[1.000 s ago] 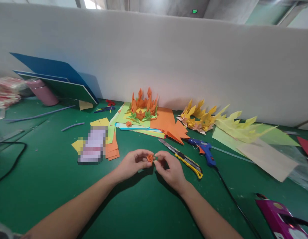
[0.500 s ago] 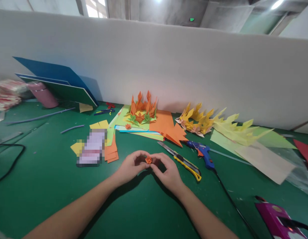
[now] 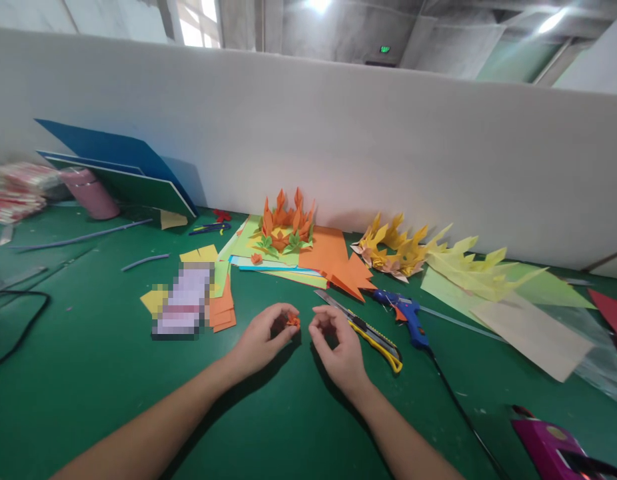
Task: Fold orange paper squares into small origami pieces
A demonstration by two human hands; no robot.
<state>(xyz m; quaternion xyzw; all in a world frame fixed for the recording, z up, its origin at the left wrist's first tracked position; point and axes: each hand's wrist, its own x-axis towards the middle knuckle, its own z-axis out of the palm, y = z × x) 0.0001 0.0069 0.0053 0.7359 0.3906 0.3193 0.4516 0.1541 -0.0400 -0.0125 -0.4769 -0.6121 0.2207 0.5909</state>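
Observation:
Between the thumb and fingers of my left hand (image 3: 263,337) is a small folded orange paper flower (image 3: 293,321). My right hand (image 3: 338,343) is a short way to its right, apart from the flower, with a gap between its curled fingers and thumb and nothing visible in it. Close behind my right hand lies a yellow utility knife (image 3: 376,340) with its blade out. A similar orange paper flower (image 3: 257,259) rests on the paper sheets farther back, in front of an orange paper crown (image 3: 287,223) with green leaves.
A blue glue gun (image 3: 411,317) with a black cord lies to the right, below a yellow paper crown (image 3: 388,250). At left are a blurred-out phone (image 3: 186,300), orange paper squares (image 3: 222,313) and a pink bottle (image 3: 91,193). A magenta box (image 3: 551,440) stands front right.
My right hand has let go of the orange paper flower and moved slightly right. The flower stays in my left hand, now turned and tilted. The view has shifted a little.

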